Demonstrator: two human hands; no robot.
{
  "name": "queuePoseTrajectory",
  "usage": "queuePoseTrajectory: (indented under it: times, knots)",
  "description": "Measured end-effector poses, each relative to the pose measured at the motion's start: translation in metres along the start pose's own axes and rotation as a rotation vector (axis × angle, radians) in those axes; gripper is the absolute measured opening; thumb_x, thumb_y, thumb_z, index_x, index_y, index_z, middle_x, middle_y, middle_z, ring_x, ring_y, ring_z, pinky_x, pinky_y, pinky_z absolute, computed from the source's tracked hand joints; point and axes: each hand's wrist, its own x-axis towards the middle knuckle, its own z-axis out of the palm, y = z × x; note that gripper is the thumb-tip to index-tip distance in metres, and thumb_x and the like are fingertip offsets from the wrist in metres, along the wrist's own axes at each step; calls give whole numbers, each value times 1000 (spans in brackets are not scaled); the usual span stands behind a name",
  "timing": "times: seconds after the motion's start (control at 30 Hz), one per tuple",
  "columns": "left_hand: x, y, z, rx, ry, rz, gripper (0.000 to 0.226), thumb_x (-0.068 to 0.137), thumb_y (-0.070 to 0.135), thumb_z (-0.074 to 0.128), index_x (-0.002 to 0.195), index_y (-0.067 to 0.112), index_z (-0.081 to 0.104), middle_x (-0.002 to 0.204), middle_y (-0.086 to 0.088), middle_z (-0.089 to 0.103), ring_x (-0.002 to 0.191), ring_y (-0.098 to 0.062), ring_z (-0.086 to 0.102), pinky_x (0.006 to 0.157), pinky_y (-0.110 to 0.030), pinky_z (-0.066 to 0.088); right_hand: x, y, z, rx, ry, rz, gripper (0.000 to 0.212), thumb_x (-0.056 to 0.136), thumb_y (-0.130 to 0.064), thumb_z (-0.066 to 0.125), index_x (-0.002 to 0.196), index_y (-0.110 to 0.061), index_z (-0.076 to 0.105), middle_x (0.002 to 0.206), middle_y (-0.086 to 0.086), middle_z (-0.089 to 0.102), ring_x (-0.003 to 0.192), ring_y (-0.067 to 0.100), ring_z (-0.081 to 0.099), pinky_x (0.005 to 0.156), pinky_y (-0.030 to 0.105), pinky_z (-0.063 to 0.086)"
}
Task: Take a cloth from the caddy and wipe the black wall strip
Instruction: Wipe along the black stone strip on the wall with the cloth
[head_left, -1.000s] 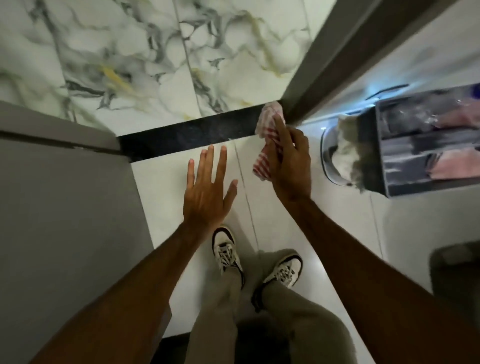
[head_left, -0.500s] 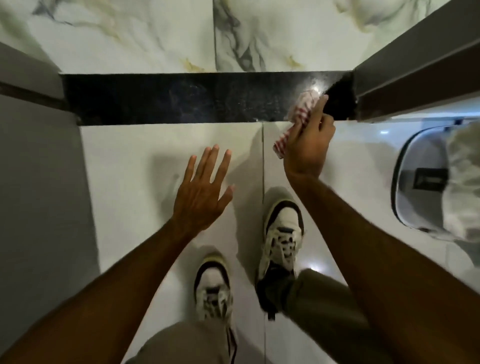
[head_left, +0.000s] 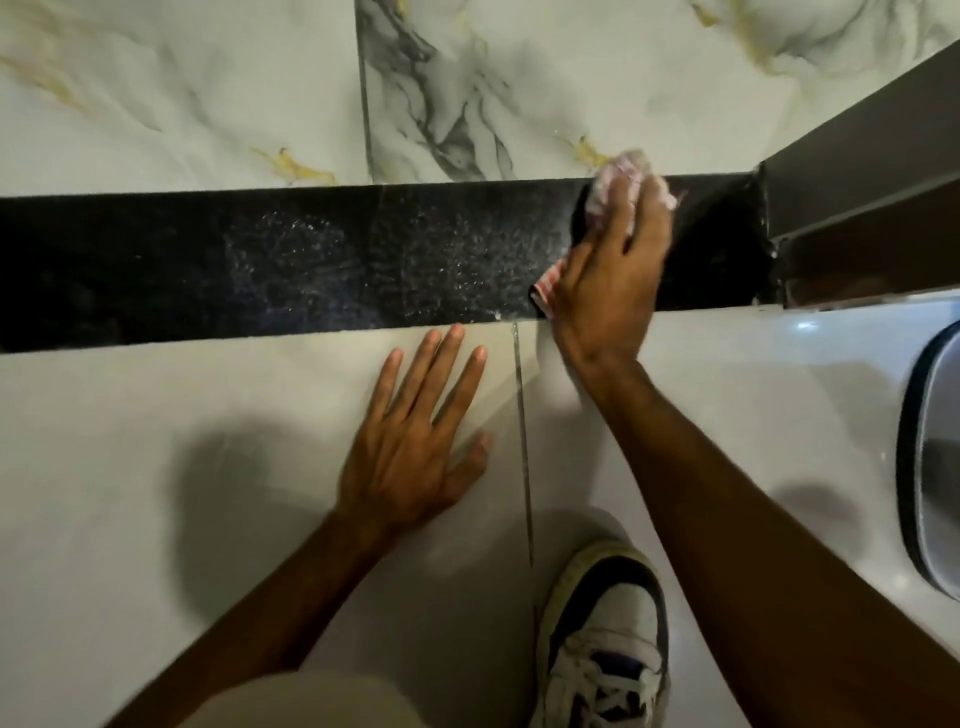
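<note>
The black wall strip (head_left: 311, 260) runs across the base of the marble wall, speckled and dusty in its middle. My right hand (head_left: 608, 275) presses a red-and-white checked cloth (head_left: 623, 174) flat against the strip near its right end. The cloth shows above my fingers and at my thumb side; the rest is hidden under my palm. My left hand (head_left: 415, 441) rests with its fingers spread on the white floor tile just below the strip. It holds nothing. The caddy is out of view.
A grey door frame (head_left: 857, 182) meets the strip's right end. A round-edged grey bucket or bin (head_left: 930, 457) sits at the far right on the floor. My white and purple shoe (head_left: 608, 634) stands below my right arm. Marble wall tiles (head_left: 208, 93) rise above the strip.
The view has closed in on the strip. My right hand has flattened the cloth onto the strip and shifted slightly left of the door frame. My left hand has lowered towards the floor tile.
</note>
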Motion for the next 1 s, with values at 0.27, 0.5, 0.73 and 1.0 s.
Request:
queuePoseTrajectory:
  times: [0.27,0.5,0.73,1.0]
  knots:
    - [3,4,-17,17,-79,-17,79,109,56,36,175,18,15,183,-13,12,171,-30,11,139,-55,9,-49,36,-42,-227,-251,-117,70,111,-18,37,173,-5,8,183,22,6,171,42,6,132,57,40]
    - [3,1,-7,-3,-37,-18,78,110,60,28,175,21,12,184,-10,9,171,-26,6,139,-50,1,20,22,-10,-195,-69,-2,77,116,-53,20,173,-2,10,181,28,7,171,45,7,143,51,13]
    - [4,5,-14,19,-37,-115,79,108,58,30,175,22,12,184,-11,7,171,-29,4,139,-51,1,-40,56,-33,-239,-80,-64,68,117,-32,30,172,1,9,181,29,5,170,46,5,141,55,18]
    - [3,2,-6,25,-49,-112,80,108,62,22,175,23,5,185,-9,-1,171,-27,-1,139,-48,-7,0,16,-7,-141,-91,-208,68,117,-39,28,173,-4,12,181,27,8,171,42,8,142,55,18]
